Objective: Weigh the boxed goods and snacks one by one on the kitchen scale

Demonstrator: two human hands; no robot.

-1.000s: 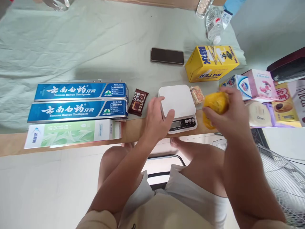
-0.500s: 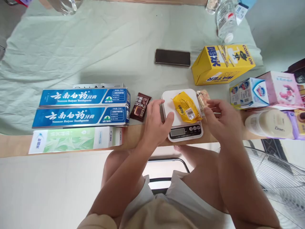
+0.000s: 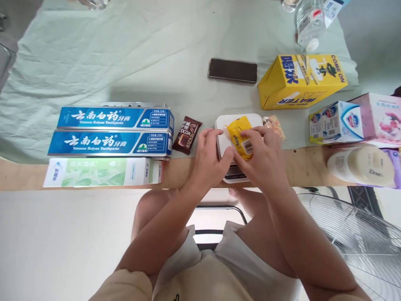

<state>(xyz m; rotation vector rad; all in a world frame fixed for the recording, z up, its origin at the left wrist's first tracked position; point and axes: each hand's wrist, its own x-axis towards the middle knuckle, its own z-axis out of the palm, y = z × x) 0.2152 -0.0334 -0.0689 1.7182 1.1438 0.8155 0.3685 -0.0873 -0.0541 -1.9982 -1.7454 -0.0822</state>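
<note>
A yellow snack packet (image 3: 239, 131) with a barcode lies on the white platform of a small kitchen scale (image 3: 223, 121). My right hand (image 3: 263, 154) is closed over the packet, its thumb at the lower left and its fingers across the top. At the scale's left edge is my left hand (image 3: 209, 156), open, with thumb and fingers apart and nothing between them. Part of the scale's dark display panel is hidden by my right hand. Left of the scale lies a brown cocoa packet (image 3: 187, 135). To its right rests a clear packet of pale orange food (image 3: 275, 124).
Blue toothpaste boxes (image 3: 109, 143) and a green-white box (image 3: 97, 172) lie at the left. A black phone (image 3: 232, 70) sits further back. To the right are a yellow carton (image 3: 303, 81), a soap box pack (image 3: 336, 122), a cream jar (image 3: 360, 166) and a water bottle (image 3: 310, 25).
My right hand has moved left from the clear food packet onto the yellow packet and closed on it. My left hand stays by the scale's edge. The view has shifted slightly.
</note>
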